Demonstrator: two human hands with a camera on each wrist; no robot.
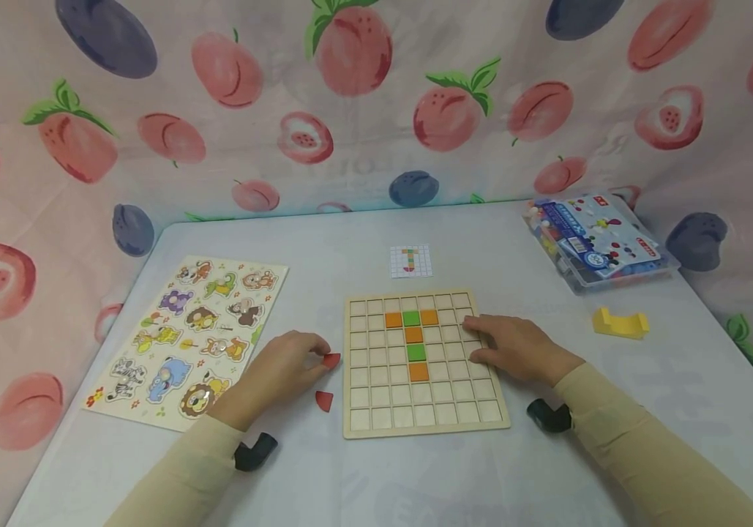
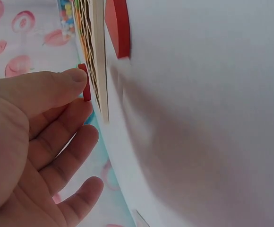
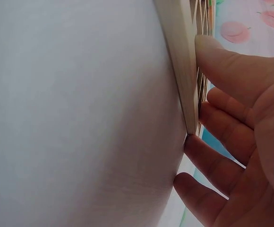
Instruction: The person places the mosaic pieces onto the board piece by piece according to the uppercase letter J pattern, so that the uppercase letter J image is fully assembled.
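Note:
My left hand (image 1: pixel 284 369) pinches a red quarter-round tile (image 1: pixel 331 361) between thumb and forefinger, just left of the wooden grid board (image 1: pixel 392 419). In the left wrist view, the other fingers curve loosely beside that tile. A second red quarter-round tile (image 1: pixel 324 400) lies on the table below the hand. Orange tiles (image 1: pixel 418 372) and green tiles (image 1: pixel 416 353) form a T in the board's cells, with a row of three at the top and a column under its middle. My right hand (image 1: pixel 517 347) rests on the board's right edge, thumb and fingertips touching it in the right wrist view.
Behind the board lies a small card (image 1: pixel 410 261) with a coloured grid pattern. An animal puzzle board (image 1: pixel 178 329) lies at the left. At the right are a clear plastic box (image 1: pixel 603 241) of coloured pieces and a yellow block (image 1: pixel 620 323). A fruit-print cloth hangs behind the table.

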